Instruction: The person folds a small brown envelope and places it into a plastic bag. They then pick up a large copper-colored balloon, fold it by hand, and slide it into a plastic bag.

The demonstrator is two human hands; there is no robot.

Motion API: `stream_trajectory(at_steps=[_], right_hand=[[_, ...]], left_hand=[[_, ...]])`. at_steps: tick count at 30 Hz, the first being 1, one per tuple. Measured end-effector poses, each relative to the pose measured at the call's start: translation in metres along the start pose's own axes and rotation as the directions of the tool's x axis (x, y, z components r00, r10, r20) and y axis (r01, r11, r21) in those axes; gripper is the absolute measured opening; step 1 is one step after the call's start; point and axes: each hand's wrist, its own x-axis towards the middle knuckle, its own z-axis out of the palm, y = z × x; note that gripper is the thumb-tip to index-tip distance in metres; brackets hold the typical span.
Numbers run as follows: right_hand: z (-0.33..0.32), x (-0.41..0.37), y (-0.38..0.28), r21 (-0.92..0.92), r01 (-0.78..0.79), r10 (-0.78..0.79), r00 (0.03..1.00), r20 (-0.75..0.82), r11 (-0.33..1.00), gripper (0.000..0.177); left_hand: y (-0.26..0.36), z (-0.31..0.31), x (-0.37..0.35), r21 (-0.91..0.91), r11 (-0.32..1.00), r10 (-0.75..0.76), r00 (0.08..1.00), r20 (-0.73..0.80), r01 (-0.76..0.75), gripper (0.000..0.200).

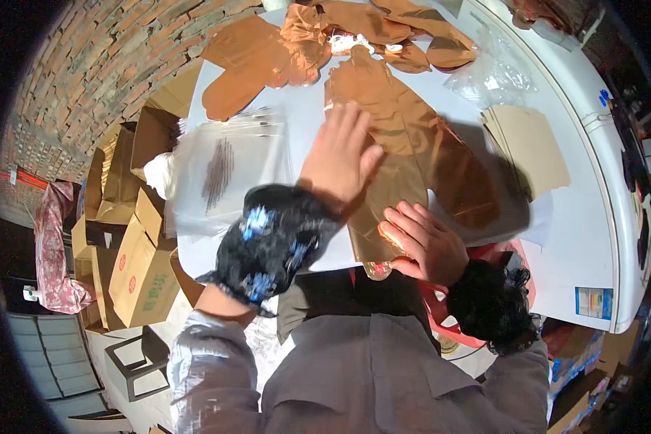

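Note:
A pair of brown sheer stockings (390, 137) lies lengthwise on the white table, its near end at the table's front edge. My left hand (342, 155) rests flat on the left side of the fabric with its fingers stretched out. Closer to me, my right hand (428, 242) lies over the near end, fingers extended and thumb by the edge. A small shiny piece with a red mark (377, 270) sticks out beneath that end. Black fluffy cuffs cover both wrists. To the left of my left hand lies a stack of clear plastic bags (260, 145) with dark printing.
More brown stockings (242, 58) are heaped at the back of the table, with a crumpled clear bag (492, 72) beside them. Beige card sheets (532, 148) lie on the right. Open cardboard boxes (141, 267) and a dark stool (139, 362) stand at the left.

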Motion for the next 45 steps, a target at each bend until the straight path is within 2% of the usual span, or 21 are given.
stream_trajectory(at_steps=[1, 3, 5, 8, 12, 18, 21, 22, 23, 25, 28, 31, 34, 37, 38, 40, 41, 42, 45], right_hand=[[0.0, 0.0, 0.0, 0.007, -0.006, 0.005, 1.0, 0.008, 1.0, 0.071], [-0.001, 0.002, 0.001, 0.017, -0.006, 0.006, 1.0, 0.009, 1.0, 0.073], [0.001, 0.001, 0.001, 0.03, -0.001, 0.001, 1.0, 0.003, 1.0, 0.076], [0.004, -0.002, 0.003, -0.008, 0.021, -0.02, 0.999, 0.029, 1.0, 0.077], [0.003, -0.003, 0.003, -0.011, 0.021, -0.021, 0.999, 0.046, 1.0, 0.078], [-0.006, 0.0, 0.002, 0.006, 0.045, -0.045, 0.999, 0.015, 0.999, 0.068], [-0.011, -0.011, 0.01, -0.151, -0.092, 0.062, 0.979, -0.195, 0.984, 0.065], [-0.014, -0.019, 0.027, 0.116, -0.216, 0.236, 0.949, -0.208, 0.969, 0.054], [-0.016, -0.027, 0.037, -0.037, -0.356, 0.328, 0.893, -0.309, 0.934, 0.053], [-0.025, -0.033, 0.045, -0.284, -0.618, 0.416, 0.738, -0.531, 0.733, 0.051], [-0.031, -0.048, 0.053, -0.321, -0.731, 0.571, 0.675, -0.468, 0.602, 0.054], [-0.03, -0.046, 0.062, -0.24, -0.781, 0.649, 0.616, -0.447, 0.576, 0.045], [-0.034, -0.048, 0.079, -0.035, -0.776, 0.724, 0.603, -0.334, 0.63, 0.03], [-0.029, -0.048, 0.093, 0.513, -0.717, 0.878, 0.437, -0.195, 0.472, 0.023], [-0.03, -0.05, 0.097, 0.597, -0.668, 0.879, 0.452, -0.15, 0.445, 0.019], [-0.033, -0.045, 0.092, 0.724, -0.571, 0.9, 0.403, -0.165, 0.388, 0.018], [-0.034, -0.043, 0.09, 0.78, -0.515, 0.912, 0.375, -0.168, 0.355, 0.019], [-0.037, -0.042, 0.088, 0.761, -0.519, 0.898, 0.396, -0.189, 0.389, 0.019], [-0.039, -0.037, 0.076, 0.684, -0.594, 0.899, 0.369, -0.235, 0.422, 0.016]], left_hand=[[0.011, -0.01, -0.009, -0.068, 0.996, 0.052, 0.999, 0.011, -0.052, 0.061], [0.032, -0.022, -0.033, -0.082, 0.988, 0.136, 0.987, 0.083, -0.129, 0.057], [0.038, -0.015, -0.053, -0.134, 0.984, 0.127, 0.987, 0.103, -0.113, 0.057], [0.036, -0.001, -0.065, -0.076, 0.994, 0.082, 0.989, 0.12, -0.073, 0.056], [0.036, 0.003, -0.068, -0.02, 0.995, 0.101, 0.99, 0.095, -0.1, 0.056], [0.037, 0.001, -0.068, -0.024, 0.996, 0.084, 0.987, 0.14, -0.081, 0.055], [0.035, 0.005, -0.067, -0.028, 0.997, 0.074, 0.986, 0.149, -0.07, 0.055], [0.036, 0.005, -0.067, -0.021, 0.997, 0.08, 0.986, 0.149, -0.077, 0.055], [0.036, 0.004, -0.067, -0.01, 0.997, 0.082, 0.986, 0.148, -0.081, 0.055], [0.035, 0.007, -0.068, -0.001, 0.997, 0.081, 0.987, 0.141, -0.082, 0.054], [0.036, 0.008, -0.068, -0.004, 0.996, 0.087, 0.988, 0.125, -0.087, 0.054], [0.034, 0.01, -0.068, 0.007, 0.995, 0.096, 0.989, 0.114, -0.098, 0.054], [0.033, 0.013, -0.067, 0.011, 0.995, 0.094, 0.992, 0.09, -0.095, 0.054], [0.034, 0.015, -0.068, -0.002, 0.996, 0.084, 0.995, 0.059, -0.084, 0.054], [0.034, 0.016, -0.069, -0.006, 0.997, 0.078, 0.996, 0.049, -0.078, 0.054], [0.034, 0.015, -0.069, -0.021, 0.997, 0.077, 0.997, 0.03, -0.076, 0.055], [0.034, 0.015, -0.069, -0.029, 0.997, 0.078, 0.997, 0.022, -0.077, 0.055], [0.034, 0.015, -0.069, -0.023, 0.997, 0.079, 0.997, 0.008, -0.079, 0.056], [0.034, 0.015, -0.07, -0.038, 0.997, 0.075, 0.997, 0.032, -0.074, 0.058]])
